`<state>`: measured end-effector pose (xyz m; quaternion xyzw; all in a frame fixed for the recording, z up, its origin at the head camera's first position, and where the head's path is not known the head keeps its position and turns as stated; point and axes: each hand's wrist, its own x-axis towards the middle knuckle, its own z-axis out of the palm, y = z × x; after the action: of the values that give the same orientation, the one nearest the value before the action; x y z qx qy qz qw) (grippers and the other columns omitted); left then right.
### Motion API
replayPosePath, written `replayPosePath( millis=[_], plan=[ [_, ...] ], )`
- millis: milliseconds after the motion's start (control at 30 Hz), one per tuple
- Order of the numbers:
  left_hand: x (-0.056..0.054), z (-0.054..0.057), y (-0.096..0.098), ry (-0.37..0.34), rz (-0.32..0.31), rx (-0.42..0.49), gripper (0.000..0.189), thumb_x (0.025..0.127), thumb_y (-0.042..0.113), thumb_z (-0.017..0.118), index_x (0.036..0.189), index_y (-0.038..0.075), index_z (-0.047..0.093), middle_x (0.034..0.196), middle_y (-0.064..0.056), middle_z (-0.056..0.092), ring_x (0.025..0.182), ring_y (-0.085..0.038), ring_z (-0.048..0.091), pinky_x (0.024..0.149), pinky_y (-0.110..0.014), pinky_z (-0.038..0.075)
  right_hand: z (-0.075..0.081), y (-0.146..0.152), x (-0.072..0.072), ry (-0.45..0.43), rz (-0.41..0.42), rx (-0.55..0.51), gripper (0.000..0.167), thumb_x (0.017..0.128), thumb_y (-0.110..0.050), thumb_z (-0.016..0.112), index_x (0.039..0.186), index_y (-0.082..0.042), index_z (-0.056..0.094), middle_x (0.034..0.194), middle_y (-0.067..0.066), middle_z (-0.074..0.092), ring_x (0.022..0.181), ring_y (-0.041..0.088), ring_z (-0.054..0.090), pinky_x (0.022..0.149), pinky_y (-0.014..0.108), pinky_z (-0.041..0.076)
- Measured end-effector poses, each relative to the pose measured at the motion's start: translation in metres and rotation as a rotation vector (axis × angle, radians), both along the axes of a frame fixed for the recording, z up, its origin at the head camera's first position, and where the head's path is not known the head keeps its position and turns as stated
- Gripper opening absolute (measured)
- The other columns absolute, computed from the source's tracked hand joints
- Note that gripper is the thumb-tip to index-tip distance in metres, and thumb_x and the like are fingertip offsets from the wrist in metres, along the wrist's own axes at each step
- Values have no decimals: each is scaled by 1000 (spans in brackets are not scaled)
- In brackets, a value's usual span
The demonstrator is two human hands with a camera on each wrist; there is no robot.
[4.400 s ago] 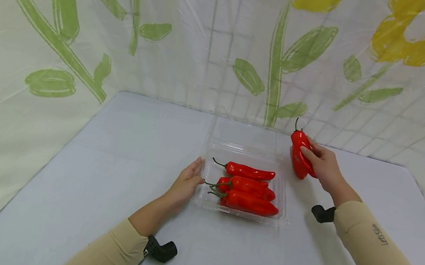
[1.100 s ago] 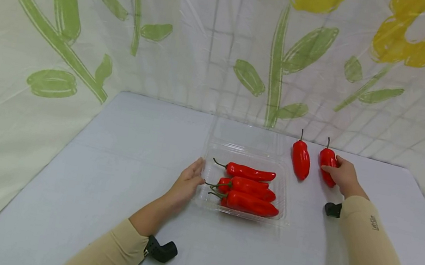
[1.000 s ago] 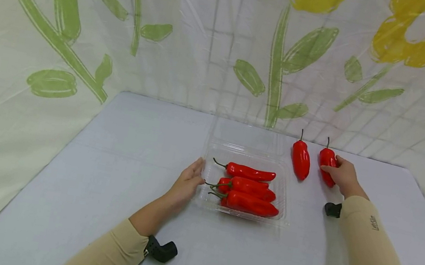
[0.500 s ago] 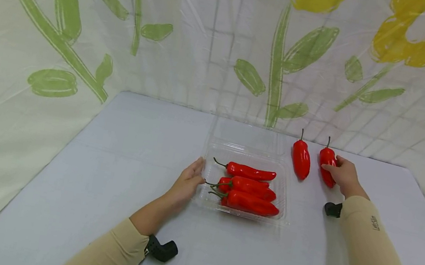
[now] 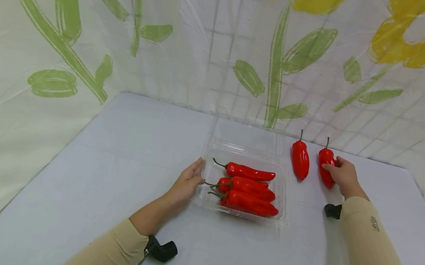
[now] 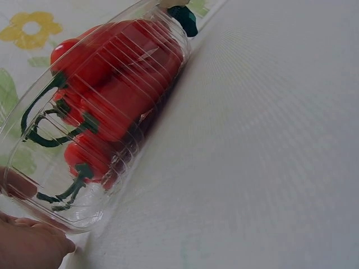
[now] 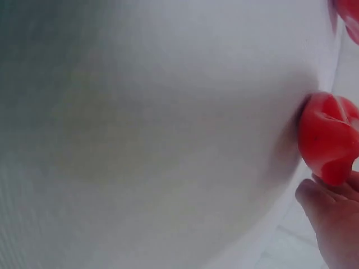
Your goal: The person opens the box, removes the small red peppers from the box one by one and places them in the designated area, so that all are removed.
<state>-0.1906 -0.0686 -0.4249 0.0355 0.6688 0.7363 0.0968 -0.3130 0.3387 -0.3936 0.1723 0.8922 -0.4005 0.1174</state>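
On the white table, a clear plastic box (image 5: 284, 196) holds several long red peppers (image 5: 250, 172) with green stems. My left hand (image 5: 182, 186) rests at the box's left end, its fingers extended along the wall and the thumb at the rim. The left wrist view has the same box (image 6: 120, 148) close up, with the hand (image 6: 31, 244) at its near end. To the right of the box my right hand (image 5: 345, 172) pinches a red pepper (image 5: 324, 157) between thumb and fingers, stem pointing away. Another red pepper (image 5: 299, 160) lies alone just left of it.
The box's clear lid (image 5: 245, 135) is folded back flat toward the rear edge. Behind the table (image 5: 128, 156) hangs a white curtain (image 5: 190, 63) printed with yellow flowers. Black camera mounts (image 5: 162, 249) stick out from both wrists.
Earlier my right hand held two red peppers together above the table. One now lies by itself, and the hand has moved right with the other. My left hand has stayed put.
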Motion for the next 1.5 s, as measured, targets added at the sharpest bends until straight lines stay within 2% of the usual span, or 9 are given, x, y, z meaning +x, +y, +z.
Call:
replayPosePath(
  millis=[233, 400, 600, 767, 967, 1233, 1333, 1500],
  plan=[
    [1, 1, 0, -2, 8, -2, 71, 82, -7, 34, 147, -6, 6, 155, -21, 10, 145, -30, 7, 118, -43, 8, 13, 0, 3, 28, 34, 45, 76, 94, -28, 45, 147, 1, -1, 152, 30, 4, 138, 48, 13, 108, 57, 27],
    [1, 1, 0, -6, 0, -6, 70, 82, -7, 33, 147, -6, 6, 155, -20, 9, 145, -30, 6, 117, -43, 8, 26, -3, 5, 62, 33, 35, 80, 93, -33, 48, 148, -1, -1, 153, 29, 3, 138, 49, 10, 106, 60, 27],
    [1, 1, 0, -7, -5, -15, 70, 83, -6, 33, 147, -6, 6, 155, -20, 10, 145, -30, 7, 117, -43, 8, 35, -12, 10, 101, 79, 15, 83, 92, -37, 51, 149, -6, 0, 153, 28, 3, 139, 49, 8, 104, 62, 28],
    [1, 0, 0, -7, -1, -6, 70, 82, -7, 33, 147, -6, 6, 155, -20, 10, 145, -30, 6, 117, -43, 8, 41, -25, 16, 122, 141, -14, 84, 90, -39, 54, 150, -9, 3, 154, 26, 5, 140, 48, 7, 104, 60, 30],
    [0, 0, -1, -11, -7, -11, 70, 83, -6, 33, 147, -5, 5, 156, -19, 9, 145, -29, 6, 117, -43, 8, 54, -44, 29, 130, 242, -1, 81, 89, -42, 55, 151, -14, 10, 154, 23, 14, 138, 46, 15, 103, 60, 32],
    [1, 1, -1, -4, -7, -3, 70, 83, -6, 33, 147, -6, 5, 156, -19, 9, 145, -30, 6, 117, -43, 7, 71, -71, 50, 174, 404, -90, 77, 88, -35, 59, 149, -11, 19, 154, 18, 19, 140, 43, 20, 107, 55, 30],
    [1, 1, -1, -6, -6, -3, 70, 83, -6, 33, 147, -5, 5, 156, -19, 9, 145, -29, 6, 118, -43, 8, 75, -79, 56, 190, 443, -128, 75, 88, -32, 60, 149, -9, 22, 154, 17, 23, 140, 41, 21, 108, 55, 29],
    [1, 1, 0, -10, -5, -3, 70, 83, -6, 33, 147, -5, 5, 156, -19, 9, 145, -29, 6, 117, -43, 8, 79, -92, 62, 198, 478, -127, 73, 87, -31, 62, 147, -10, 27, 153, 14, 27, 140, 38, 23, 106, 53, 32]
  ],
)
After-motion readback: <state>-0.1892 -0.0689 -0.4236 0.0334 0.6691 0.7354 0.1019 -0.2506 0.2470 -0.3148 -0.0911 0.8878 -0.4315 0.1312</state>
